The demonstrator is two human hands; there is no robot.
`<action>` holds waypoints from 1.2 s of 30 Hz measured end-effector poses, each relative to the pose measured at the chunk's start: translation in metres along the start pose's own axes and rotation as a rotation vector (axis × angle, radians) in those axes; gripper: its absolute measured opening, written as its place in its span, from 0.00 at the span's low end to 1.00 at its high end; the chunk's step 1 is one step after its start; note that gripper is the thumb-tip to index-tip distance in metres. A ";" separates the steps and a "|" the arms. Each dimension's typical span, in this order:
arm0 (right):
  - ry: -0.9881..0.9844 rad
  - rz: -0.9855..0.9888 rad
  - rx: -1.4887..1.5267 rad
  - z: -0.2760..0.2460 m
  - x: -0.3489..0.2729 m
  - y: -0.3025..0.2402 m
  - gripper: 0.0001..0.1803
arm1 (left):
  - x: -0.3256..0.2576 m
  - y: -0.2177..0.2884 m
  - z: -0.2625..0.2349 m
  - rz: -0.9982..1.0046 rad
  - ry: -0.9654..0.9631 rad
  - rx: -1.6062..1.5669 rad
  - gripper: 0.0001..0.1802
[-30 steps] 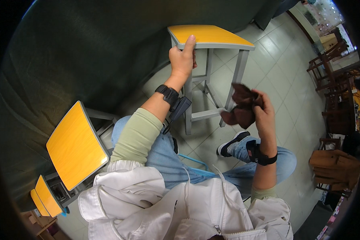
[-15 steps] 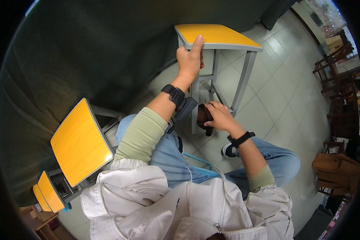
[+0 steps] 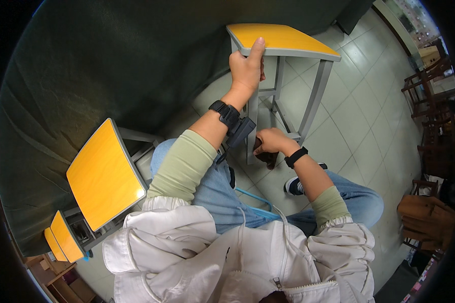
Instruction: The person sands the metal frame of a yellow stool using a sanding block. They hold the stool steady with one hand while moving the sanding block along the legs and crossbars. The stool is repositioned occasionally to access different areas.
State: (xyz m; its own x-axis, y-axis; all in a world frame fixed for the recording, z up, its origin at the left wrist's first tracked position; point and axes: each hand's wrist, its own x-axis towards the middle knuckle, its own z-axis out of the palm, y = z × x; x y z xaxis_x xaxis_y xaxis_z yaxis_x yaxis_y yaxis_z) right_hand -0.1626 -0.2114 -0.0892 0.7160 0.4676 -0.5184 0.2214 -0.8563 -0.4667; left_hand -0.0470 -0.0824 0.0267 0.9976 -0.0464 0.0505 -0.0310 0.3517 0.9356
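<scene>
Stool (image 3: 288,39) stands on the tiled floor (image 3: 356,103). Left hand (image 3: 246,69) is clamped on its near-left top corner; right hand (image 3: 272,140), apart, grips a brown cloth (image 3: 268,158) at the near-left leg's (image 3: 251,155) lower part.

A dark, creased curtain (image 3: 116,65) runs along the upper left edge of the pale tiled floor (image 3: 361,134). By the floor's left edge stands a yellow-topped stool (image 3: 106,174) with a grey rim; toward the lower left corner come two more yellow tops (image 3: 68,236), side by side, and some brown woodwork (image 3: 60,287). Dark wooden chairs (image 3: 435,151) line the right edge, one bearing a brown cloth item (image 3: 425,217) (jacket or bag, I cannot tell).
</scene>
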 end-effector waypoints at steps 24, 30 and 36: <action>-0.081 0.036 0.030 -0.016 -0.025 0.041 0.23 | -0.010 -0.002 0.007 0.003 0.011 -0.067 0.24; -0.129 0.031 0.134 0.006 0.025 0.002 0.28 | -0.008 0.001 -0.003 0.028 -0.036 0.038 0.26; -0.053 0.026 0.195 0.020 0.036 0.000 0.29 | -0.005 -0.001 -0.011 0.032 -0.086 0.073 0.27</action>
State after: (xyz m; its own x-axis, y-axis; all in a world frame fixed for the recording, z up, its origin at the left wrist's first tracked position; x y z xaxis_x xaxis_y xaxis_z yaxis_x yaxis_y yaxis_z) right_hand -0.1503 -0.1898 -0.1221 0.6825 0.4611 -0.5671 0.0671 -0.8122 -0.5795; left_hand -0.0512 -0.0718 0.0216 0.9872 -0.1177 0.1079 -0.0705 0.2852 0.9559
